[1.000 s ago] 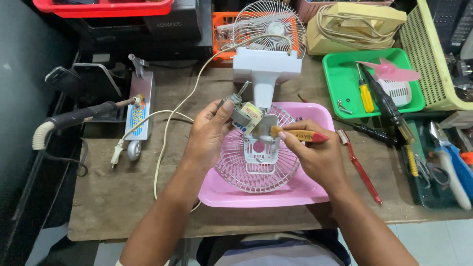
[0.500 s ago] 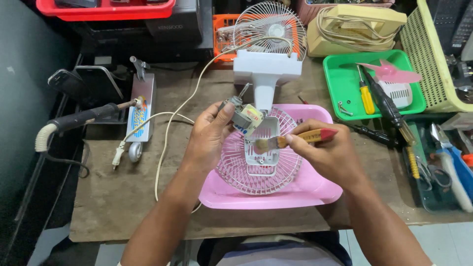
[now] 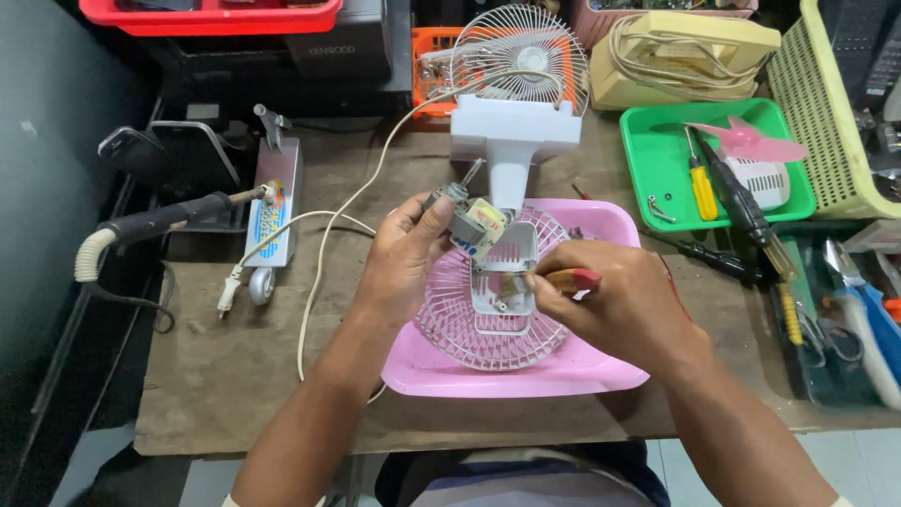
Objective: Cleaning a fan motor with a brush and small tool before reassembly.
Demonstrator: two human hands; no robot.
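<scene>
Left hand (image 3: 404,258): fingers curled and clamped round the motor (image 3: 472,225), thumb pressing on its top, shaft pointing up toward 12 o'clock.
Right hand (image 3: 615,305): fingers pinched tight on a brush (image 3: 549,280) with a wooden handle and a red end; the bristles point toward 9 o'clock and seem to touch the white housing (image 3: 507,282).
Motor: lifted just above the pink grille (image 3: 488,324), still close to the housing, at about 11 o'clock from the brush tip.
Grille: lies flat in the pink tray (image 3: 601,371), housing seated at its middle.
Cord (image 3: 324,272): white, runs from the motor side off toward 9 o'clock to a plug lying loose on the table (image 3: 206,376).
Fan stand (image 3: 514,131): white, at 12 o'clock from the tray, wire guard (image 3: 516,52) behind it.
Green tray (image 3: 657,160): at 2 o'clock, holding a yellow screwdriver (image 3: 702,183) and pink blades (image 3: 751,141).
Soldering iron (image 3: 160,225): at 9 o'clock, well apart from both hands.
Doing it well: I would keep the motor steady and tilted away, so that loosened dust falls into the tray rather than into the windings.
Strokes: short and light, worked from the corners of the housing outward.
Care: the wires between motor and housing look short, so the left hand should not pull further off.
</scene>
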